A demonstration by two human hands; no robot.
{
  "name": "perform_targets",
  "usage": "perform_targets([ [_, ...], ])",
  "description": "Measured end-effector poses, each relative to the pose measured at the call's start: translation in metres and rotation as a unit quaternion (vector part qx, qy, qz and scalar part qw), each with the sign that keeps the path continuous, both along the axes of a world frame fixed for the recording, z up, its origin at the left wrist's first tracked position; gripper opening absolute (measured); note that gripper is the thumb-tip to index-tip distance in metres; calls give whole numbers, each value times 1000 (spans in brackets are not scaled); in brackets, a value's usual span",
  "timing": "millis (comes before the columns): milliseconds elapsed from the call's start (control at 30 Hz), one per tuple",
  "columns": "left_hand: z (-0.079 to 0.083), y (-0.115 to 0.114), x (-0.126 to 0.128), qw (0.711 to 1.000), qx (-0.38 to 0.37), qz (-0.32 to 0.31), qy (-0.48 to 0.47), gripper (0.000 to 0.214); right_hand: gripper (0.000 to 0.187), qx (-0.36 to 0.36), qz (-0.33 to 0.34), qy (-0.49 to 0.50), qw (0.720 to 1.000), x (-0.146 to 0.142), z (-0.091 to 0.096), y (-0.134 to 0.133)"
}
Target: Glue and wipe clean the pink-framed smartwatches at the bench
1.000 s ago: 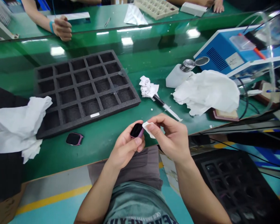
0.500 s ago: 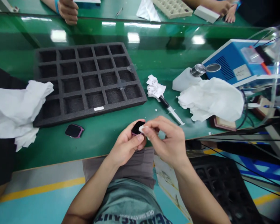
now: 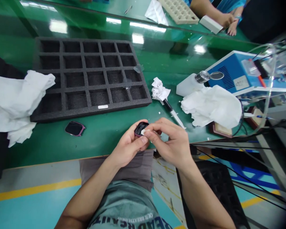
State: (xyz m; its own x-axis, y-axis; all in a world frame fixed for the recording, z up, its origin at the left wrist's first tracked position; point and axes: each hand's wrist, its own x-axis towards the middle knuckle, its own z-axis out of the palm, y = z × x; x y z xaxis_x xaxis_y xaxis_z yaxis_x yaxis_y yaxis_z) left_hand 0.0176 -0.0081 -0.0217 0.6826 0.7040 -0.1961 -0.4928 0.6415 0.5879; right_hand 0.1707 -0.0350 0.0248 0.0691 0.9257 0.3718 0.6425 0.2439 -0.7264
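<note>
My left hand (image 3: 130,146) is closed around a smartwatch body (image 3: 141,128) with a black screen and a purplish frame, held above the table's front edge. Between thumb and fingers, my right hand (image 3: 170,143) pinches a small white wipe (image 3: 143,131) that touches the screen's lower right part. Smears show on the glass. Another purple-framed watch body (image 3: 75,128) lies on the green table to the left. Beyond my hands rests a syringe (image 3: 173,114) with a black section, its far end in crumpled, spotted tissue (image 3: 160,90).
A black foam tray (image 3: 98,107) with square compartments lies ahead. White cloths (image 3: 19,101) hang at left; more white cloth (image 3: 212,105) lies right, beside a white bottle (image 3: 189,85) and blue machine (image 3: 238,73). Across the table is a co-worker's hand (image 3: 228,22).
The view has shifted slightly. Smears now show on the watch screen, and the wipe sits a little lower on it. A co-worker's hand at the upper left has left view.
</note>
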Motion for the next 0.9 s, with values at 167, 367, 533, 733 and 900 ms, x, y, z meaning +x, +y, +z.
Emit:
perform_targets([
  [167, -2, 1, 1, 1000, -4, 5, -7, 57, 11, -8, 15, 0, 1000, 1, 2, 3],
  [367, -1, 0, 0, 1000, -2, -1, -19, 57, 11, -18, 20, -15, 1000, 7, 3, 6],
  [533, -3, 0, -1, 1000, 6, -10, -22, 57, 12, -12, 4, -27, 1000, 8, 5, 8],
  [733, 1, 1, -4, 999, 10, -21, -44, 55, 10, -21, -42, 34, 998, 20, 3, 8],
  [900, 3, 3, -5, 998, 0, -28, -49, 54, 6, -19, -85, 113, 990, 18, 2, -1],
])
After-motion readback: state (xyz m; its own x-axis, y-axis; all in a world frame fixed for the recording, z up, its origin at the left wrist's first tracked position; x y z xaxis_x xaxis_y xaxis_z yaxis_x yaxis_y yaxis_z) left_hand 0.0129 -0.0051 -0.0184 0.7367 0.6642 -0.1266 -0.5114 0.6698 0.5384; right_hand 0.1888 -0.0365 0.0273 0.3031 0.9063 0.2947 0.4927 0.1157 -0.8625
